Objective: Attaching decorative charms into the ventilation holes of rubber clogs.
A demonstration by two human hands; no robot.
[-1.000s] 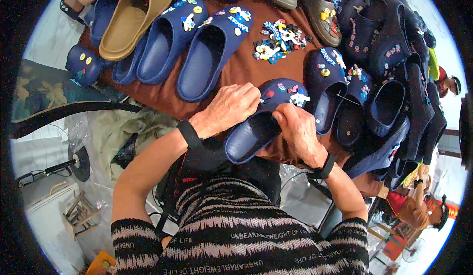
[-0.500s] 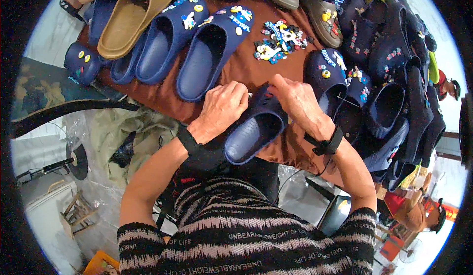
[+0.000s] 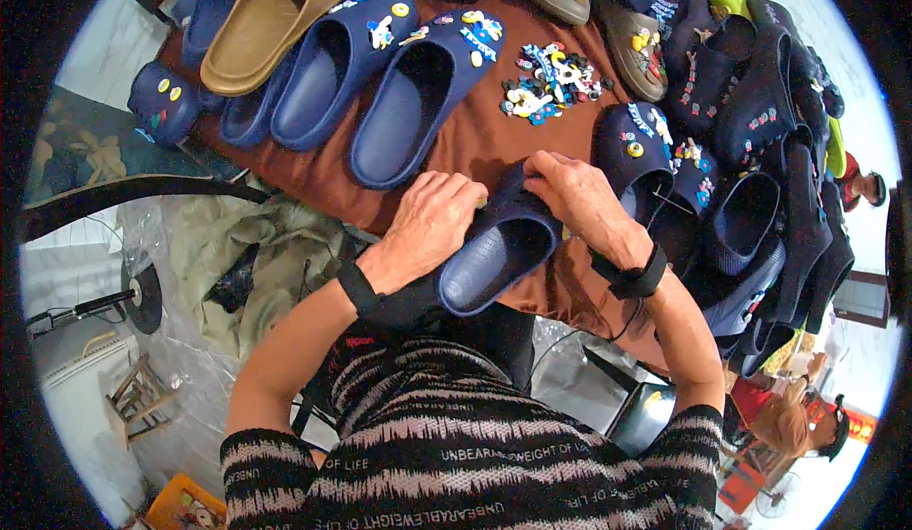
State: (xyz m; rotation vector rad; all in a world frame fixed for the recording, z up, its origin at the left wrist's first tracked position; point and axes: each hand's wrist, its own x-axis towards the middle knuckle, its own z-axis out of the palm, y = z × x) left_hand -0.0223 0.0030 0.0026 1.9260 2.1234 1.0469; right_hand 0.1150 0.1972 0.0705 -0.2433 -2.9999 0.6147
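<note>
A navy blue foam slipper (image 3: pixel 496 262) stands at the near edge of the table, its open heel toward me and its toe part between my hands. My right hand (image 3: pixel 587 202) is closed on the upper at its right side, thumb and fingers curled over the toe. At the slipper's left side is my left hand (image 3: pixel 429 224), fingers bent and pinched together near the upper. A tiny pale bit shows at its fingertips, too small to name. Beyond them lies a pile of small colourful shoe charms (image 3: pixel 551 82).
Decorated navy slippers (image 3: pixel 404 117) and a tan slipper (image 3: pixel 256 41) line the left of the brown cloth (image 3: pixel 484 141). Several dark clogs (image 3: pixel 750 112) crowd the right, beside a grey-brown clog (image 3: pixel 635 55). A wooden stool (image 3: pixel 141 402) stands on the floor at left. Other people are at far right.
The view has shifted slightly, so the table things sit farther right. My left fingers now lie closer against the slipper's upper. A red spot beside my right fingers no longer shows.
</note>
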